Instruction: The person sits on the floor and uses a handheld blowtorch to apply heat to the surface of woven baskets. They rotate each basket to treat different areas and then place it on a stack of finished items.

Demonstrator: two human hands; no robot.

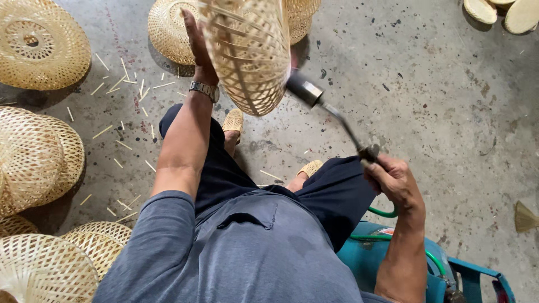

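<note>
While I look down from the head camera, I see my left hand (197,42) raised in front of me, palm against the side of a woven bamboo basket (250,53) and fingers spread up along its rim, holding it in the air above the concrete floor (438,112). A metal wristwatch (204,90) sits on that wrist. The basket is tipped so that its rounded, open-weave bottom points down and towards me.

My right hand (393,182) is clenched around the handle of a gas torch (331,109). Its thin dark rod runs up and to the left, and the metal nozzle sits just beside the basket's lower right edge; I cannot tell whether it touches. A green hose (384,213) curls out below that hand towards a teal machine (393,264) at my right side.

I am sitting in a grey shirt and dark trousers, with woven slippers (233,120) on my feet. More finished baskets (39,157) lie stacked on the floor to my left and ahead, well apart from the torch, and short bamboo slivers (120,81) are scattered over the concrete between them.
</note>
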